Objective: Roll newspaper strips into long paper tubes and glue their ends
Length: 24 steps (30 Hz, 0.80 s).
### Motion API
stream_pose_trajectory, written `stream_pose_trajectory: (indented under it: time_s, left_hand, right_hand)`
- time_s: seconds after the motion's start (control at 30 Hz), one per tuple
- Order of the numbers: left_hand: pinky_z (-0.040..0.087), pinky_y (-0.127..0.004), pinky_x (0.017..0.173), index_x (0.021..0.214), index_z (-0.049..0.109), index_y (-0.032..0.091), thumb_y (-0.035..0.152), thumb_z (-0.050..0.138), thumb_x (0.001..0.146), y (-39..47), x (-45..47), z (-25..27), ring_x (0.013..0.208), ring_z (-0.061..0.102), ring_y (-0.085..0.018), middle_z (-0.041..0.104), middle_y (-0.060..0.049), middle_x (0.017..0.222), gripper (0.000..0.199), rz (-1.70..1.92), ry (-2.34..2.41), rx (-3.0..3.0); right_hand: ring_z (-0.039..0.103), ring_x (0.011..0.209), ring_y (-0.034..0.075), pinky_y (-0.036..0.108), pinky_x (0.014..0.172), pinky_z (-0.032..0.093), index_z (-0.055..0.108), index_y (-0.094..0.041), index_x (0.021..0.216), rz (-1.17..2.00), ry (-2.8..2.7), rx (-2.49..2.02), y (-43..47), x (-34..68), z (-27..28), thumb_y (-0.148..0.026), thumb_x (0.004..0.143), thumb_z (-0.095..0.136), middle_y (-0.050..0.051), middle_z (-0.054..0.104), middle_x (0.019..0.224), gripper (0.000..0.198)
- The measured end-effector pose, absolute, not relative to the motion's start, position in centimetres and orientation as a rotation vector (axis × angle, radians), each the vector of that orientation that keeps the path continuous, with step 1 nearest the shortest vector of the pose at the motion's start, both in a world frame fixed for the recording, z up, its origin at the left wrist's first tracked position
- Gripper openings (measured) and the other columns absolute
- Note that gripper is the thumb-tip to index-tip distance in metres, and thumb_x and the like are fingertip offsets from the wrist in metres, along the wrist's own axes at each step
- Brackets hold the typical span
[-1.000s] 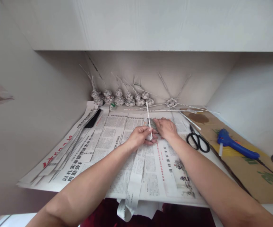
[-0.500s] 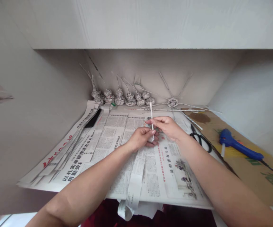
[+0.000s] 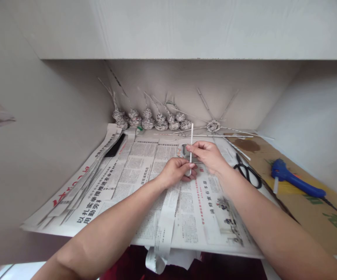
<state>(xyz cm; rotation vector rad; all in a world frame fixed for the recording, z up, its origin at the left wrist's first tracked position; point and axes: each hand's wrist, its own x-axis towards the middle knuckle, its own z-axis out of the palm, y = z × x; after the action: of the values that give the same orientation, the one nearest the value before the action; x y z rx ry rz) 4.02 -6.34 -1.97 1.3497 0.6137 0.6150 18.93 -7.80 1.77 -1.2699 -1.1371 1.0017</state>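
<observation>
The right hand [image 3: 209, 156], a second ago just beside the stick [image 3: 192, 135], now pinches it mid-length between its fingers, while the left hand's [image 3: 174, 171] curled fingers grip its lower end. The stick stands nearly upright above the newspaper [image 3: 141, 153], apparently steadied from both sides.
</observation>
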Motion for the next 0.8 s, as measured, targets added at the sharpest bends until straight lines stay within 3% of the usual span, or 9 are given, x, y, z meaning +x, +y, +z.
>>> stream_pose_trajectory:
  time_s: [0.13,0.3,0.47,0.63,0.8]
  left_hand:
    - [0.053,-0.027,0.062,0.089,0.065,0.01,0.045,0.062,0.077,-6.29,4.04,-2.03,0.067,0.065,-0.015,0.067,-0.009,0.076,0.037,0.636,0.626,1.346]
    - [0.052,-0.025,0.061,0.088,0.066,0.01,0.043,0.061,0.078,-6.32,4.07,-2.07,0.068,0.065,-0.014,0.068,-0.009,0.078,0.035,0.616,0.621,1.378]
    - [0.052,-0.026,0.061,0.09,0.066,0.01,0.043,0.06,0.079,-6.4,4.03,-1.97,0.067,0.065,-0.015,0.068,-0.009,0.078,0.035,0.634,0.643,1.377]
    - [0.052,-0.025,0.063,0.086,0.067,0.011,0.041,0.061,0.078,-6.51,4.02,-1.89,0.071,0.065,-0.015,0.067,-0.008,0.078,0.032,0.616,0.648,1.427]
    - [0.052,-0.026,0.062,0.087,0.067,0.011,0.043,0.06,0.079,-6.38,3.99,-2.06,0.072,0.065,-0.016,0.068,-0.01,0.08,0.034,0.638,0.652,1.431]
  right_hand:
    - [0.038,0.046,0.005,0.021,0.042,0.025,0.07,-0.015,0.082,1.17,-1.279,-1.237,-7.84,19.16,2.0,-0.046,0.069,0.07,-0.002,0.056,0.062,0.033]
    - [0.037,0.046,0.005,0.021,0.043,0.026,0.06,-0.016,0.062,1.071,-1.113,-1.246,-7.78,19.15,1.92,-0.04,0.059,0.079,-0.006,0.051,0.056,0.03]
    - [0.053,0.062,0.01,0.023,0.054,0.038,0.07,-0.017,0.077,1.199,-1.199,-1.197,-7.83,19.21,2.07,-0.042,0.066,0.074,0.002,0.066,0.08,0.028]
    - [0.047,0.054,0.007,0.022,0.053,0.035,0.063,-0.017,0.06,1.073,-1.066,-1.206,-7.88,19.25,2.34,-0.037,0.058,0.08,-0.003,0.061,0.063,0.027]
    - [0.055,0.067,0.011,0.023,0.058,0.039,0.071,-0.017,0.076,1.17,-1.228,-1.223,-7.83,19.67,2.33,-0.04,0.065,0.075,0.003,0.069,0.084,0.026]
